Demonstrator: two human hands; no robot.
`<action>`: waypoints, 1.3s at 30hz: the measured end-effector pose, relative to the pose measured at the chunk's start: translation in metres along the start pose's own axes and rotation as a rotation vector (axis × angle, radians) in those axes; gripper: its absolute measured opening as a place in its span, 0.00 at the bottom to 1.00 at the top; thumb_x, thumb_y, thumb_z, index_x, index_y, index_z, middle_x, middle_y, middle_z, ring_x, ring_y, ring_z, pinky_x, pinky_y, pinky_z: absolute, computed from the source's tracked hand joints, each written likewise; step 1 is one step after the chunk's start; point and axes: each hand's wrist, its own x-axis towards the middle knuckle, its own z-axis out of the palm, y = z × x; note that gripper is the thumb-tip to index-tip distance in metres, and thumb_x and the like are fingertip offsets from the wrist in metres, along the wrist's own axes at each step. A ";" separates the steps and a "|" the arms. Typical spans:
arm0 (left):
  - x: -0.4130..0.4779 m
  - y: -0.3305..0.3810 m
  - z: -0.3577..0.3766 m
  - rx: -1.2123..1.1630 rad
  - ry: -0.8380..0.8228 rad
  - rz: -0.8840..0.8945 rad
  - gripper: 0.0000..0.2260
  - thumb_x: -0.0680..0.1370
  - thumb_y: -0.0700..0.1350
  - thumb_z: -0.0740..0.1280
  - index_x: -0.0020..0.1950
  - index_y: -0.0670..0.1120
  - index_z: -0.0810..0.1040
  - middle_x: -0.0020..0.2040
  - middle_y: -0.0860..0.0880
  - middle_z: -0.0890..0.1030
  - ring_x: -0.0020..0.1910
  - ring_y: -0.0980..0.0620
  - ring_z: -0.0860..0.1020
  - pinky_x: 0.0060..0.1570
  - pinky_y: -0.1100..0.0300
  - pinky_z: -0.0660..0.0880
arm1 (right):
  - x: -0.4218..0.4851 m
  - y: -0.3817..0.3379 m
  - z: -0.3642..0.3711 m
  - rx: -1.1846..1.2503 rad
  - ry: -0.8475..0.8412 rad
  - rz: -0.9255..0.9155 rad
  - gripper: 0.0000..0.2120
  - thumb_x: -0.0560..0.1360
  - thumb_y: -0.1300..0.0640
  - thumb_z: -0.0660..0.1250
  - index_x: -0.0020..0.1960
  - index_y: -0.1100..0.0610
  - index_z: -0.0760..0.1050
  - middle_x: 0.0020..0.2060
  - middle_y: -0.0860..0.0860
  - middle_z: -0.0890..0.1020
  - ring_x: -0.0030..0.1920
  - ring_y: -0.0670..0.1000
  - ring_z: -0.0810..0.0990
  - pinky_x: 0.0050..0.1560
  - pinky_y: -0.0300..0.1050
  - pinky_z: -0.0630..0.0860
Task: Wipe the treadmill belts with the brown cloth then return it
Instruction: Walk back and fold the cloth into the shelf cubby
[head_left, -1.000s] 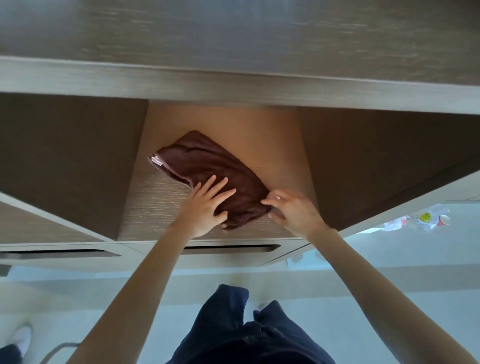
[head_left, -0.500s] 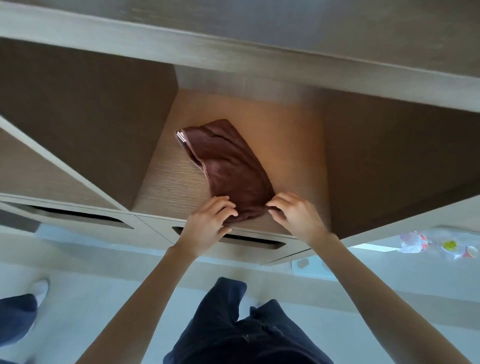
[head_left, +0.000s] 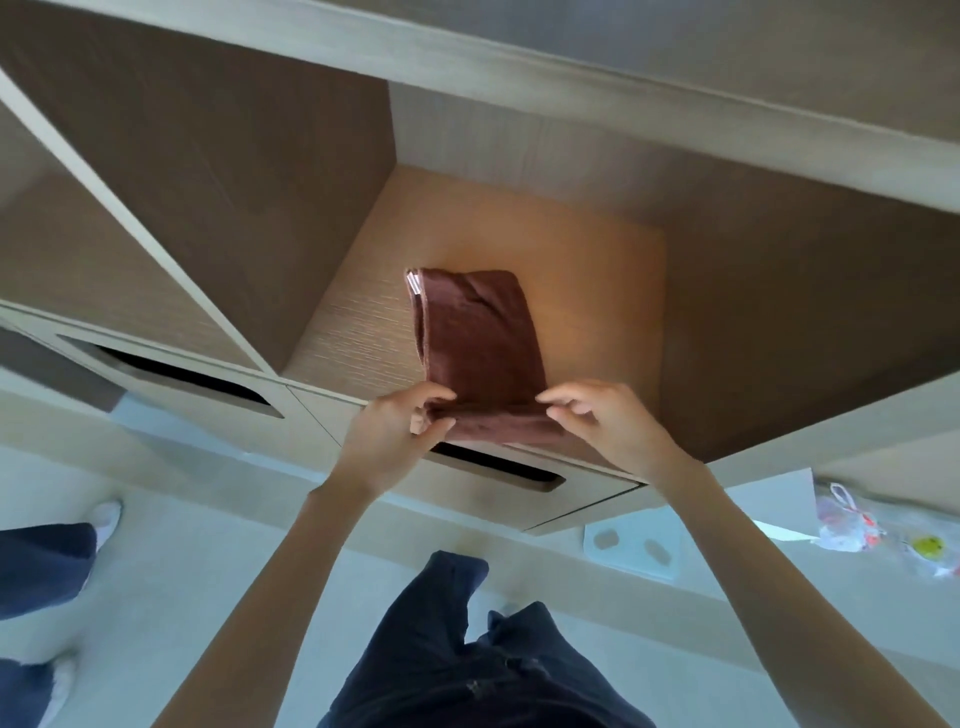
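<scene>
The folded brown cloth (head_left: 478, 338) lies on the floor of an open wooden shelf compartment (head_left: 353, 332), its long side running away from me. My left hand (head_left: 395, 436) pinches the cloth's near left corner at the shelf's front edge. My right hand (head_left: 608, 421) pinches the near right corner. The near end of the cloth hangs slightly over the shelf lip. No treadmill is in view.
Wooden dividers (head_left: 171, 218) wall the compartment on both sides. Drawers with dark slot handles (head_left: 498, 467) sit below the shelf. Another person's legs (head_left: 47, 566) stand at the left. A white sheet (head_left: 639, 545) and plastic wrappers (head_left: 852, 525) lie on the floor at the right.
The cloth has turned from lying diagonally to pointing straight into the shelf. My left hand went from pressing flat on it to pinching its near corner; both hands drew toward the shelf's front edge.
</scene>
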 end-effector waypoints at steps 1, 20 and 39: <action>0.009 0.000 0.001 0.035 0.037 -0.016 0.11 0.72 0.45 0.72 0.54 0.52 0.79 0.40 0.54 0.82 0.42 0.54 0.80 0.44 0.57 0.76 | 0.012 -0.002 0.001 -0.003 0.062 0.012 0.09 0.77 0.61 0.67 0.56 0.57 0.80 0.50 0.50 0.83 0.47 0.50 0.82 0.50 0.35 0.75; 0.014 -0.013 0.025 0.358 -0.153 0.434 0.17 0.73 0.48 0.71 0.61 0.48 0.79 0.63 0.46 0.77 0.62 0.44 0.75 0.62 0.48 0.72 | 0.029 0.030 0.023 -0.376 0.154 -0.064 0.15 0.72 0.69 0.69 0.57 0.58 0.81 0.60 0.52 0.80 0.64 0.54 0.76 0.70 0.53 0.64; 0.039 -0.009 0.026 0.471 -0.160 0.509 0.17 0.68 0.46 0.72 0.56 0.46 0.82 0.54 0.46 0.83 0.51 0.47 0.81 0.59 0.49 0.73 | -0.004 0.017 0.011 -0.444 0.181 0.447 0.12 0.74 0.61 0.64 0.52 0.52 0.82 0.58 0.42 0.79 0.54 0.50 0.79 0.51 0.43 0.74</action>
